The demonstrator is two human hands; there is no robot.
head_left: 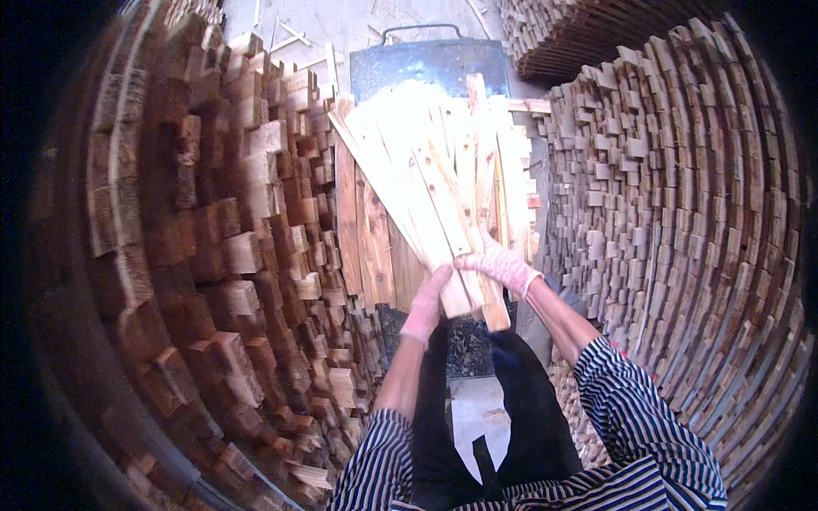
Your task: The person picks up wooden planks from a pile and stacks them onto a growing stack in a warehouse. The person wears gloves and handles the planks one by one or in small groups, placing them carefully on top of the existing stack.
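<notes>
Several long, pale wooden boards [426,192] lie fanned out in front of me, with their near ends gathered between my hands. My left hand [424,305], in a pale pink glove, grips the left edge of the bundle with its thumb on top. From the right, my right hand [501,264], gloved alike, closes over the boards close to their near ends. Beneath the bundle is a layer of browner planks [375,243] on a dark metal cart [430,64]. Glare washes out the far part of the boards, and the fingers under the bundle are hidden.
A tall stack of wood with uneven ends [243,255] rises close on my left. Another stack [630,170] stands on my right. The cart's bent handle [420,28] is at the far end. Wood scraps [294,36] lie on the floor beyond.
</notes>
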